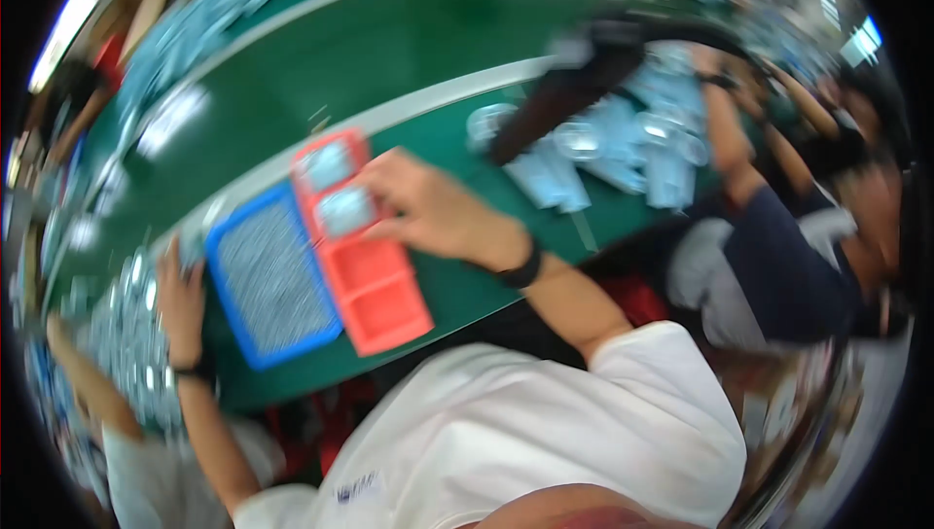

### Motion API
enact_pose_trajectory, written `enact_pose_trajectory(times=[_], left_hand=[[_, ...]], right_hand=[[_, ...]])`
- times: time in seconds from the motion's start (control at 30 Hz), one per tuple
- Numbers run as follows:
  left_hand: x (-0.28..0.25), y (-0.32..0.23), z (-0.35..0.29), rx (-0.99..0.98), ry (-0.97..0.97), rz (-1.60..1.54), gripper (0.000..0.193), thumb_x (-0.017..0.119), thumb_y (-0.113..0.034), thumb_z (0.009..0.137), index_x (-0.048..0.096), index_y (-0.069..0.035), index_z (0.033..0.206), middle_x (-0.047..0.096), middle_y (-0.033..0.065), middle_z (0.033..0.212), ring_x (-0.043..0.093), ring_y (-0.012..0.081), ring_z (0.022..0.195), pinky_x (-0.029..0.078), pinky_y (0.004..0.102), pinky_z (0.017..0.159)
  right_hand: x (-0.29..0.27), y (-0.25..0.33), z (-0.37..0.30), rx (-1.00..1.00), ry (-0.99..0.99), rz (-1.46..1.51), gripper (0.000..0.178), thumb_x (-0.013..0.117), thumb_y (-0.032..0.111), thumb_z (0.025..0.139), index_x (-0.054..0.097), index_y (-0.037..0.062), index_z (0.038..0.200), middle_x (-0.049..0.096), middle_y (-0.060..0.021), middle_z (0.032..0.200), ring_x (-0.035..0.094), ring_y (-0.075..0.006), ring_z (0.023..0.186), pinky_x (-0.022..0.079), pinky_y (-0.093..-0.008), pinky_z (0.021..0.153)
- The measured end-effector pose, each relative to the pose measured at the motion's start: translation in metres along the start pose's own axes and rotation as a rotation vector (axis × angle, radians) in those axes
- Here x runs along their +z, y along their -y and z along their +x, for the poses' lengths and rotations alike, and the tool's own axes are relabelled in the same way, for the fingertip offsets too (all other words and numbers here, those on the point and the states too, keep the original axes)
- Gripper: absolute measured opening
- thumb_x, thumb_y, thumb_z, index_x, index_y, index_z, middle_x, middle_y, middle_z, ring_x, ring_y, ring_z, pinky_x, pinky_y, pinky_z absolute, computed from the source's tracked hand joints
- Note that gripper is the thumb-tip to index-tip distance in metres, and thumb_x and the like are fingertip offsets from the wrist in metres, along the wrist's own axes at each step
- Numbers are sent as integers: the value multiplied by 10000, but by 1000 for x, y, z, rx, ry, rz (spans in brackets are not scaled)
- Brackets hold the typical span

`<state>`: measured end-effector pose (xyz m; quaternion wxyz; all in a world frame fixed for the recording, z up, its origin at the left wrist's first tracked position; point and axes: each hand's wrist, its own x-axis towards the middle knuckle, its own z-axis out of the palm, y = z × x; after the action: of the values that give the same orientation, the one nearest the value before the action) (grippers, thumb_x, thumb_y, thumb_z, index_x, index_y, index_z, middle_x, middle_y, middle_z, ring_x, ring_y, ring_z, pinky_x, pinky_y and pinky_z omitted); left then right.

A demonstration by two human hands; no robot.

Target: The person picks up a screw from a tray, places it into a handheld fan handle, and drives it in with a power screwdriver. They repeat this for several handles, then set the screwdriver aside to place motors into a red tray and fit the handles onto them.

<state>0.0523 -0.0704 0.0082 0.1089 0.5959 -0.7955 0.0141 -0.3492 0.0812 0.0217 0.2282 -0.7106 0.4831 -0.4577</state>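
A red tray with several square compartments lies tilted on the green table in front of me. Light-blue contents fill its far compartments; blur hides what they are. My right hand reaches over the tray's right side, its thumb and fingers apart and slightly bent beside the filled compartments. Against the red tray's left side rests a blue-rimmed tray with a mass of fine grey pieces in it. My left hand is just left of the blue-rimmed tray, fingers stretched out and nothing visible in them.
Clear shiny pieces crowd the table at left, near another person's arm. Light-blue pieces with round clear ends lie at right, beside a co-worker's arm and a blurred dark long object. A pale strip crosses behind the trays.
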Motion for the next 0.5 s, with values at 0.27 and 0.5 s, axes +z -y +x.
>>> enact_pose_trajectory(times=[0.27, 0.5], left_hand=[[-58, -61, -19, 189, -227, -293, 495, 569, -119, 937, 430, -122, 1412, 491, 157, 1265, 574, 281, 1002, 475, 350, 865], [-90, -202, -96, 193, 337, -1173, 495, 586, -104, 924, 422, -61, 1389, 481, 82, 1287, 498, 160, 1071, 411, 301, 947]], right_hand=[[-42, 62, -22, 88, -96, 176, 468, 757, 309, 809, 600, 21, 1142, 585, -132, 976, 645, -209, 781, 517, -333, 685], [-7, 84, -17, -56, -71, 134, 521, 763, 354, 795, 604, 18, 1159, 625, -152, 1021, 660, -255, 824, 523, -336, 715]])
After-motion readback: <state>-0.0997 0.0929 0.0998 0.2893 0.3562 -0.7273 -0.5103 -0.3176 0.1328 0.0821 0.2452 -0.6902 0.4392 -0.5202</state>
